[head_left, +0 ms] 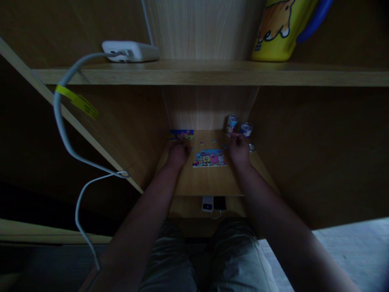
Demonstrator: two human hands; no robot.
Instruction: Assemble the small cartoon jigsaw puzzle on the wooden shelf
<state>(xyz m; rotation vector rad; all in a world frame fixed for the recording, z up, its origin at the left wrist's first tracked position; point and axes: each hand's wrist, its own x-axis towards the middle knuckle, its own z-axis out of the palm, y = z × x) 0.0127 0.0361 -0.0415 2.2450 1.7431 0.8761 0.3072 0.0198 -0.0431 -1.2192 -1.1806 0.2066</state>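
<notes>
A: Principal item?

B: One jigsaw puzzle (209, 158), cartoon figures, flat on the wooden board (209, 182) between the two hands; outline stepped at upper left.

A: Edges and room?

B: Bare wood from its near side to the board's front edge. Behind it, a strip with two loose pieces (201, 143), well apart from the back panel (209, 107). Side walls flank the board; the upper shelf (194, 77) crosses above, toward the back.

A: Hands?

B: Left hand (178, 154): just left of the puzzle, fingers curled; whether it grips anything, cannot tell. Right hand (239, 149): just right, fingers bent; its hold, likewise, cannot tell.

A: Beyond them?

B: One picture card (182, 134), back left, partly covered by the left hand. One printed can (231, 124) and one open tin (246, 129), back right. One pale disc (252, 147), partly behind the right hand.

A: Obscured or cut off?

B: Fingertips, lost in dim light; puzzle details, too small. Yellow mug (273, 34), upper shelf, cropped at top. White device (130, 51), same shelf, its cable (65, 125) leaving frame below.
</notes>
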